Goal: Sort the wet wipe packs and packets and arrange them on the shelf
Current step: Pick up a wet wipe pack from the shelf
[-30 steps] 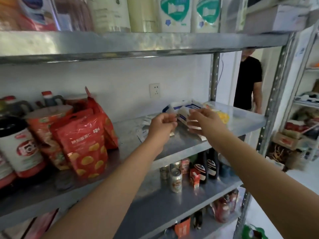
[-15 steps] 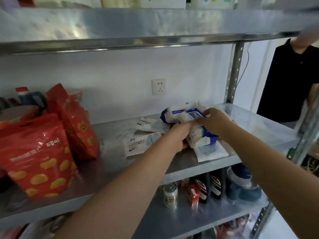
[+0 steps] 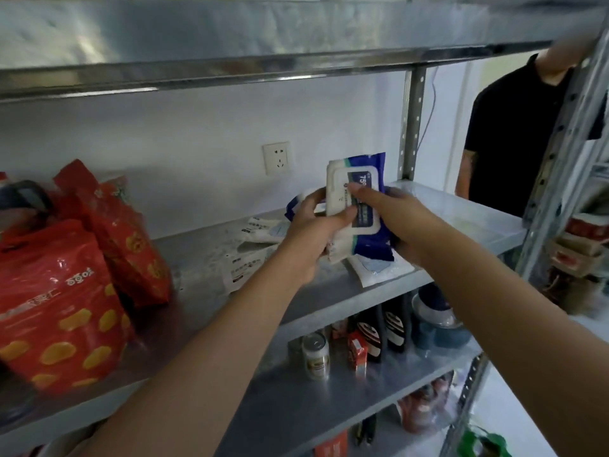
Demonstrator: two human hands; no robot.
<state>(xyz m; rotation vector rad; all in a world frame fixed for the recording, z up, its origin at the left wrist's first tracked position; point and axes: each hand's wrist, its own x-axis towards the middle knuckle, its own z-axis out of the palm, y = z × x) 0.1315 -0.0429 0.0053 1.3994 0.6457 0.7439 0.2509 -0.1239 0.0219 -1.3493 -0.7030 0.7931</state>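
A blue and white wet wipe pack stands upright just above the metal shelf, held by both hands. My left hand grips its lower left side. My right hand grips its right side, thumb across the lid. A second blue pack lies behind my left hand, mostly hidden. Flat white wipe packets lie on the shelf: two to the left and one under my right hand.
Red snack bags stand at the left of the same shelf. A person in a black shirt stands beyond the shelf's right upright. Bottles and a can stand on the shelf below. A wall socket is behind.
Both hands have lifted the blue and white pack off the pile and turned it upright. The camera has moved closer and to the right.
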